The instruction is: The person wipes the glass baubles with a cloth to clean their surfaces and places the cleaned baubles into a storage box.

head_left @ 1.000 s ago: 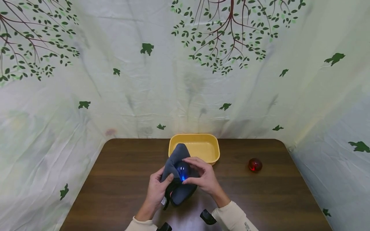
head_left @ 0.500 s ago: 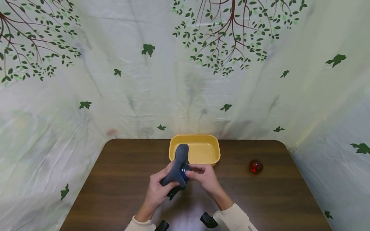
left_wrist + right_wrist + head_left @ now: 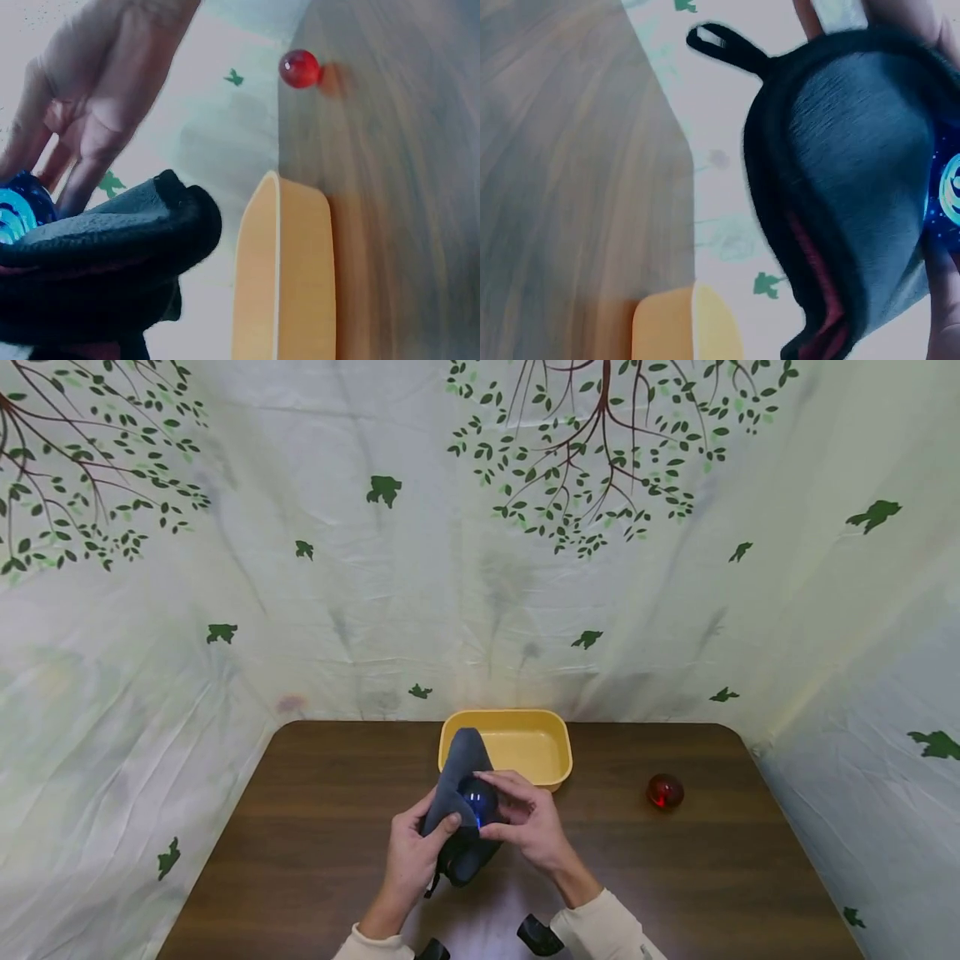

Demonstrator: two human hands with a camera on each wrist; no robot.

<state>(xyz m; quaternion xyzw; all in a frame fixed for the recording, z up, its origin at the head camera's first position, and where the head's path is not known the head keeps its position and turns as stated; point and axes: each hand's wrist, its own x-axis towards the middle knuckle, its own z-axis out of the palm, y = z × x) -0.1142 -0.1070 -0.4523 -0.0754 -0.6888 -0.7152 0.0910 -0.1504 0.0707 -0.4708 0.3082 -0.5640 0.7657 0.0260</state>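
Down at the lower centre of the head view, I see the left hand (image 3: 412, 850) gripping the dark cloth (image 3: 450, 793), thumb across its face, and the right hand (image 3: 536, 828) pinching the shiny blue ball (image 3: 478, 797) against it. Slippery business, I'd say: one squeeze too hard on that curve and the ball could squirt free, hit the desk (image 3: 337, 777) and roll. Cloth's my other worry; it looks soft, so if the left grip slackens, it may fold over and drag the ball from those fingertips. Over at lower right, the red ball (image 3: 665, 792) sits loose on the desk, nothing I can see chocking it; a bump could set it off. Just above the hands, the yellow tub (image 3: 528, 747): my left wrist view shows a gap to the cloth, but a careless swing might knock its rim.
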